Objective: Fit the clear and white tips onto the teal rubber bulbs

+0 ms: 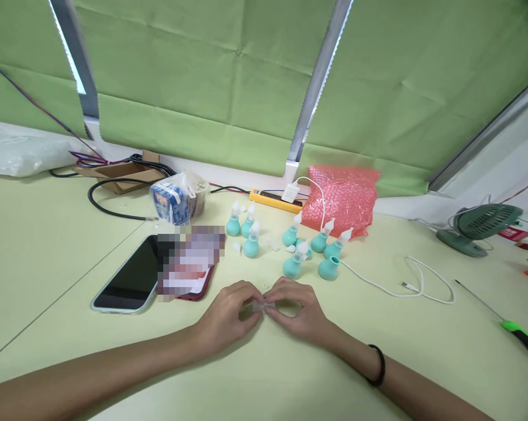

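The left hand (228,316) and right hand (301,313) are pinching 1 clear plastic piece (260,305) between closed, meeting fingertips; teal bulb aspirators (292,267) are standing at 12 o'clock.

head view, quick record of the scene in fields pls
left hand: pinches clear piece
right hand: pinches same piece; black band on wrist
behind hands: teal bulbs with white tips, plus bare bulb
left: phone
back: bubble wrap, power strip
right: white cable, fan, screwdriver
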Demonstrator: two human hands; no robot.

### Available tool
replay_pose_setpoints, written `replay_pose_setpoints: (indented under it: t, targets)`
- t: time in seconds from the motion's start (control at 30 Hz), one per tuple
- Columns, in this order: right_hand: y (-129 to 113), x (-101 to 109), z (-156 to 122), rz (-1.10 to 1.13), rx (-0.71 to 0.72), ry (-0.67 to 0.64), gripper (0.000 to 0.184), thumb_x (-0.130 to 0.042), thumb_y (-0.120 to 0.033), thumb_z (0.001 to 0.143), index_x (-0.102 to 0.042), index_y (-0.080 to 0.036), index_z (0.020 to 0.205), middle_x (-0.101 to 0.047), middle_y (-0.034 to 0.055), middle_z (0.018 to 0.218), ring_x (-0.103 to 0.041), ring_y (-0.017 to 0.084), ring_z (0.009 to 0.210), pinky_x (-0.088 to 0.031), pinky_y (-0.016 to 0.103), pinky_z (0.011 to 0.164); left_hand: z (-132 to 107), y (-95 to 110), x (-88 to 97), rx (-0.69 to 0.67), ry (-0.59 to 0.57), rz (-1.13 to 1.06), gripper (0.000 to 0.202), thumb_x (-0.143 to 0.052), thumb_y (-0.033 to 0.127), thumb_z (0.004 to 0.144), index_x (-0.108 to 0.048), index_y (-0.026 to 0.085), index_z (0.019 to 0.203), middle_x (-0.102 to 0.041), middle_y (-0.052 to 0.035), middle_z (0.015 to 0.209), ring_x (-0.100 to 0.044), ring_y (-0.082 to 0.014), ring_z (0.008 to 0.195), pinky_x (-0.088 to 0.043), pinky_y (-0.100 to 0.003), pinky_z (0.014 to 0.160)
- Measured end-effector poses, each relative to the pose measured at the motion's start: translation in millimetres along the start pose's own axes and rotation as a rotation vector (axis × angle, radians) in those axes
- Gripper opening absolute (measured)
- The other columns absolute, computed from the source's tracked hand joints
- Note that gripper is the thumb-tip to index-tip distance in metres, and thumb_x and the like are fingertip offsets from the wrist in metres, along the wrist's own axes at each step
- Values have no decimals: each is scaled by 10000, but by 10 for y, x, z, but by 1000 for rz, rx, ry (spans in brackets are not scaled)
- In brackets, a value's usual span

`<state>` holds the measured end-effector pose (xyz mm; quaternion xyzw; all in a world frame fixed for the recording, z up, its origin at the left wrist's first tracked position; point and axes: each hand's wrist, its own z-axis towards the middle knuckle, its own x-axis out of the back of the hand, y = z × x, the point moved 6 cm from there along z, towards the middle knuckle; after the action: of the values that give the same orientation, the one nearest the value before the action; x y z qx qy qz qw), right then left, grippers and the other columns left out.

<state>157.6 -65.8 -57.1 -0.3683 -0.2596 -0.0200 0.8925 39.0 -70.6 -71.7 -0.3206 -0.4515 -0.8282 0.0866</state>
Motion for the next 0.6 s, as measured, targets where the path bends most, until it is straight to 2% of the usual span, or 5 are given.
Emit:
replay_pose_setpoints:
  t: [0.17, 0.3, 0.43, 0.6]
  targets:
    - [-5, 20, 10, 8, -40, 13, 118, -579, -99, 685, -639, -184, 741, -638, 41, 672, -566, 156, 636, -474, 300, 594, -8, -33, 27, 48, 31, -2, 186, -521, 96, 674, -523, 173, 844, -576, -4, 792, -533, -137, 723, -423, -244, 643]
    - [120, 27, 3, 138, -240, 18, 84, -568, -133, 707, -640, -172, 727, -632, 50, 699, -578, 161, 663, -475, 295, 608, -2, -25, 47, 76, 43, -38, 182, -526, 103, 684, -508, 184, 846, -570, 7, 792, -527, -134, 725, -430, -252, 662]
    - [290, 31, -21, 327, -473, 77, 63, -621, -212, 679, -654, -169, 711, -647, 47, 689, -589, 159, 645, -479, 284, 603, 3, 20, 67, 52, 74, -117, 107, -477, 152, 761, -491, 177, 864, -549, -9, 826, -521, -132, 766, -447, -265, 705]
    - [339, 26, -22, 438, -574, 102, 83, -663, -241, 640, -672, -172, 686, -665, 41, 683, -597, 155, 642, -468, 273, 611, 4, 26, 99, 107, 118, -232, 112, -491, 198, 766, -480, 163, 872, -533, -22, 833, -529, -122, 751, -493, -232, 648]
